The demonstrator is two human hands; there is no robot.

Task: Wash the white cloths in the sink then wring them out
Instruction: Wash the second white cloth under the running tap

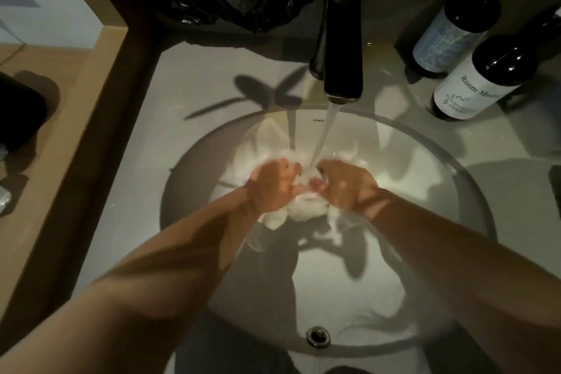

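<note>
In a round white sink (pixel 425 252) under a running black tap (pixel 343 48), the left hand (pixel 270 185) and right hand (pixel 346 187), fingers curled, gripped a bunched white cloth (pixel 306 210) that looked soft, sodden and best held by both ends.

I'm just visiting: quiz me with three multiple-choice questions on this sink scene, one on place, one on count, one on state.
1. Where do the dark bottles stand? A) on the counter right of the faucet B) in the basin C) on the floor
2. How many hands grip the white cloth? A) none B) one C) two
3. The faucet is: A) off B) running C) removed
Answers: 1 A, both stand beside the sink; 2 C, left hand and right hand bunch it; 3 B, water streams onto the cloth.
</note>
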